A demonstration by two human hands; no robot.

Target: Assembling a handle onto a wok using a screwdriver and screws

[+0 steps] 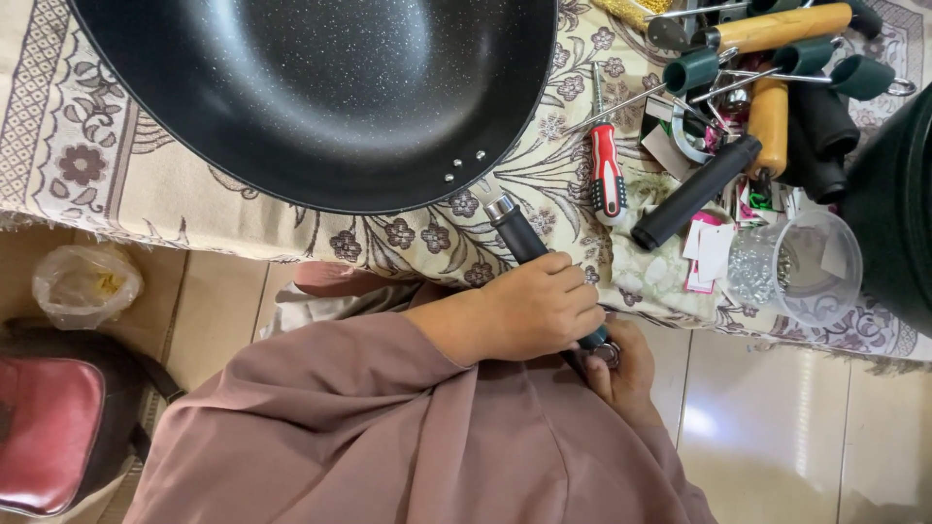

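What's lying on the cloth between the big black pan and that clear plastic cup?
In the head view, a red screwdriver and a loose black handle lie between the pan and the cup.

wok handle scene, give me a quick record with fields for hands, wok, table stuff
left hand: wrapped around the wok's black handle
right hand: at the handle's end, by a metal ring
wok: black, speckled, on the floral cloth
screwdriver: red, lying beside the handle
spare handles: wooden and black, heaped at top right
clear cup: holds small metal parts
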